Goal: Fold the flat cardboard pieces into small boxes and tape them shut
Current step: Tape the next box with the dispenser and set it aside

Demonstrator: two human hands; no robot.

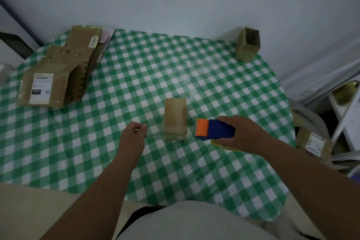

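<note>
Left hand (134, 132) fingers curled loosely, holding nothing, forearm reaching forward, right hand (238, 132) gripping tape dispenser (216, 129), arm extended from the right

the only text that reads clearly is "010", white on a black patch at the lower left of the white shipping label (41, 88) stuck on the front flat cardboard piece (43, 88) at the counter's left. the label's other lines and codes are too blurred to read. likewise the barcode sticker (93, 41) on the flat piece behind it.
</note>
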